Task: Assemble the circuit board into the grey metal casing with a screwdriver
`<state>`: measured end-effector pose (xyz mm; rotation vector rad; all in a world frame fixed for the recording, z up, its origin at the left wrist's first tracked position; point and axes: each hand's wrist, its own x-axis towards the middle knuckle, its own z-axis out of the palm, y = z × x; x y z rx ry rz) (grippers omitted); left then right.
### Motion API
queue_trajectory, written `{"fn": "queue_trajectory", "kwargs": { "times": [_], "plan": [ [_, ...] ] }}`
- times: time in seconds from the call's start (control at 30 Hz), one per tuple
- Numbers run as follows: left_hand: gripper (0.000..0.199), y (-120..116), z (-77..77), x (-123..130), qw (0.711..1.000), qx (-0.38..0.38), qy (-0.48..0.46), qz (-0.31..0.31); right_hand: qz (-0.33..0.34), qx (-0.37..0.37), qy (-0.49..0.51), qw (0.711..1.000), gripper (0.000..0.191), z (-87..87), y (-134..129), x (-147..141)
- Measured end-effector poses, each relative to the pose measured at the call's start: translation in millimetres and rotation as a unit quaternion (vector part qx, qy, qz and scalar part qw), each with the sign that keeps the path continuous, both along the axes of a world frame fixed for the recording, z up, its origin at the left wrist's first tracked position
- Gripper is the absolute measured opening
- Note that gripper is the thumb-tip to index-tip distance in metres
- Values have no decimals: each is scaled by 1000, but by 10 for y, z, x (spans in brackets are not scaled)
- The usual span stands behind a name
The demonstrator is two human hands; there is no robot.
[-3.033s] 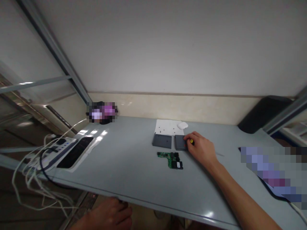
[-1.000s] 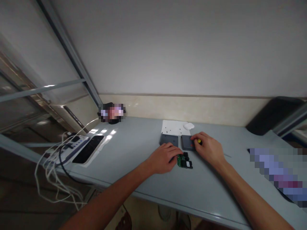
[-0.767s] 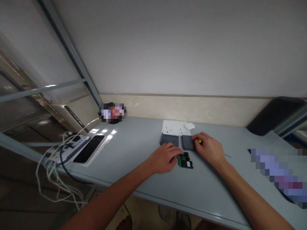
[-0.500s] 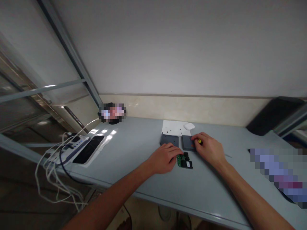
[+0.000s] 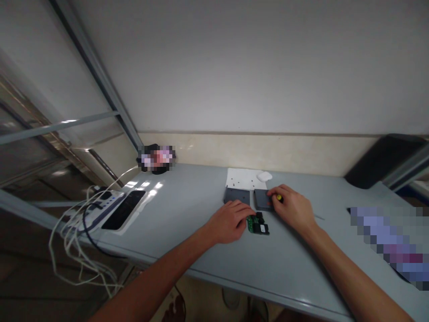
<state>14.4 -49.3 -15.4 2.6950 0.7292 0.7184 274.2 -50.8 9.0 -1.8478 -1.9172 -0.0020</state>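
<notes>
My left hand is closed at the near middle of the table, its fingertips pinching the upper left edge of a green circuit board with black parts. In my right hand lies a screwdriver; its yellow end shows between the fingers and its thin shaft sticks out behind the palm. The fingertips of that hand also touch the right side of a dark grey case half. A second flat grey case piece lies just beyond my left hand, partly hidden by it.
Behind the case pieces is a white sheet with several small dark screws and a white rounded object. A phone and a power strip with tangled white cables sit left. A black object stands back right.
Both hands stay almost in place. The circuit board has shifted very slightly up under my left fingertips; the case pieces have not moved.
</notes>
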Motion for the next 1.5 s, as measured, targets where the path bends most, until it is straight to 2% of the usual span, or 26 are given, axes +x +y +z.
{"fn": "queue_trajectory", "kwargs": {
  "times": [1.5],
  "plan": [
    [37,-10,20,-1,1000,-5,6,1,-1,-1,-5,1000,27,28,-18,-12]
  ]
}}
